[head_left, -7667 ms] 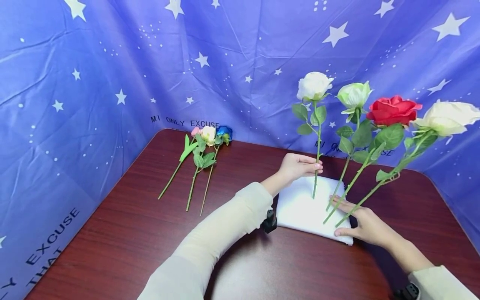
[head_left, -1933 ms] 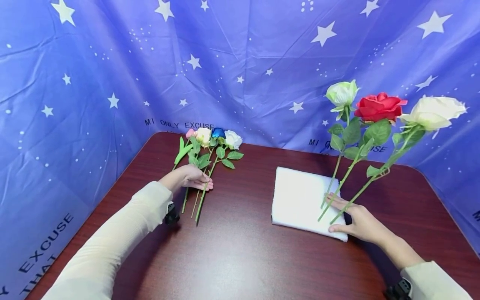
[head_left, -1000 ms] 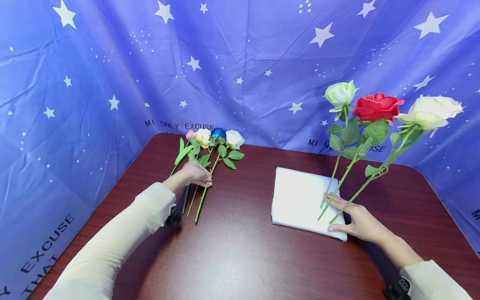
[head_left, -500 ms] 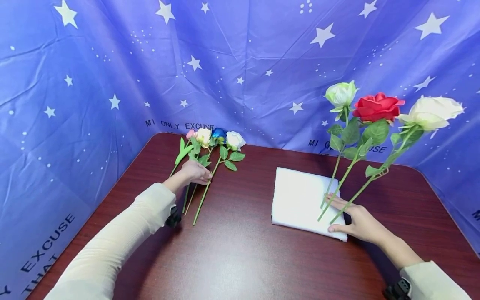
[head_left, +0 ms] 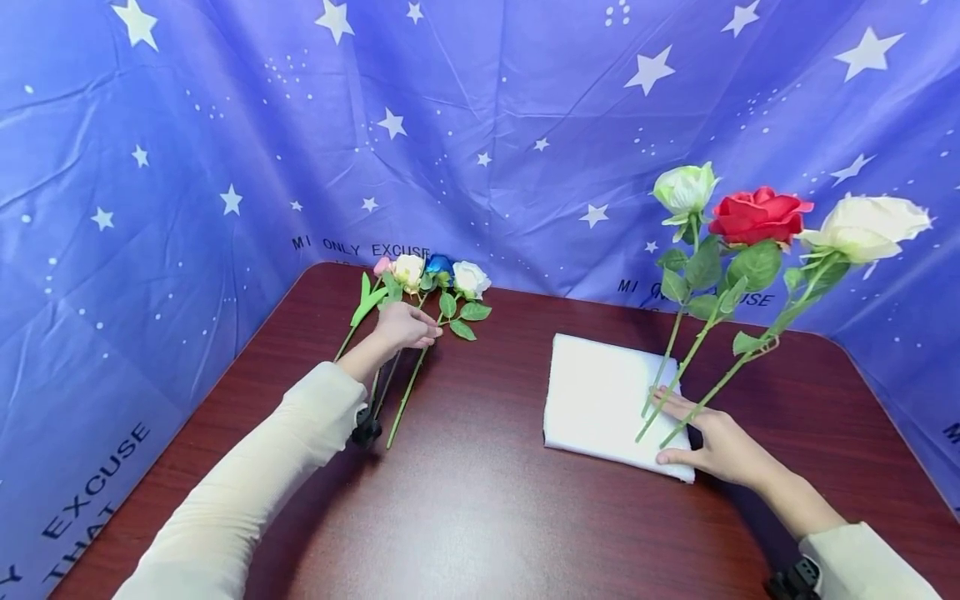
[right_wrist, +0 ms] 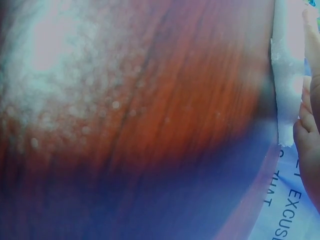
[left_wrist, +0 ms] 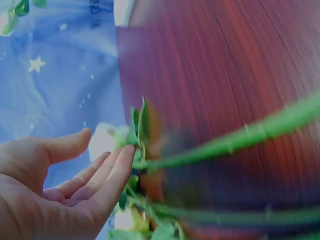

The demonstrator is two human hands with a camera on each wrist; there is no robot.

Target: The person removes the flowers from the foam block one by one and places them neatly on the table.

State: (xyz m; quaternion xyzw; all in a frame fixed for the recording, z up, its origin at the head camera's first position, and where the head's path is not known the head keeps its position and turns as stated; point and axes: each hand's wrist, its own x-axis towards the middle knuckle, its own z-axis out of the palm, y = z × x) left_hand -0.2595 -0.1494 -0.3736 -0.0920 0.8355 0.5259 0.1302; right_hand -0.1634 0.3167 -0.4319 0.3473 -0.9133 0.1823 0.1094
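My left hand is over the flowers lying at the table's left. In the left wrist view its thumb stands apart from extended fingers, whose tips touch or nearly touch a green stem. That stem belongs to the white rose, the rightmost of the lying flowers. Beside it lie a blue rose, a cream rose and a pink tulip. My right hand rests on the right edge of a white foam block. From the block rise a greenish-white rose, a red rose and a large white rose.
The brown wooden table carries everything. Behind and beside it hangs a blue cloth with white stars and lettering. The standing roses lean right, above my right hand.
A white rose that my left hand gripped at the foam block now lies with the flowers on the left. Lately my left hand has moved along its stem toward the bloom. My right hand stays put.
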